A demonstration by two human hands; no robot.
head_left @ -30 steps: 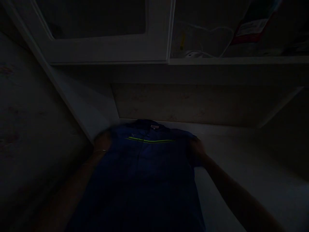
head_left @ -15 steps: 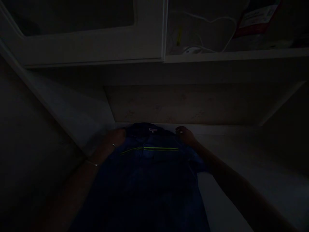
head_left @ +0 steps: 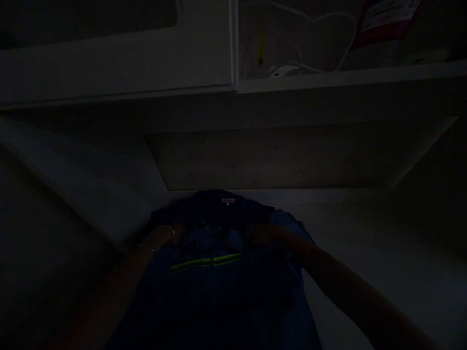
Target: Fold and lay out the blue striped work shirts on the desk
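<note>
A dark blue shirt (head_left: 219, 291) with a bright yellow-green stripe across the chest lies spread on a pale surface, its collar and small label at the far end. My left hand (head_left: 177, 233), with bracelets on the wrist, is closed on the shirt's front at the left of the chest. On the other side, my right hand (head_left: 260, 234) grips the front fabric, fingers curled. Between them the cloth is bunched and pulled down from the collar, showing the inner back. The picture is very dark, so finger detail is faint.
Above the shirt hangs a cabinet door (head_left: 116, 68) beside an open shelf (head_left: 350, 80). On the shelf are a white cable (head_left: 310, 19) and a red-and-white package (head_left: 386, 22). A patterned back panel (head_left: 255, 160) stands behind, and a side panel (head_left: 95, 180) slopes at left.
Both hands have moved from the shoulders inward and toward me, drawing the shirt's front down. More of the inner back and collar shows. The view has shifted slightly.
</note>
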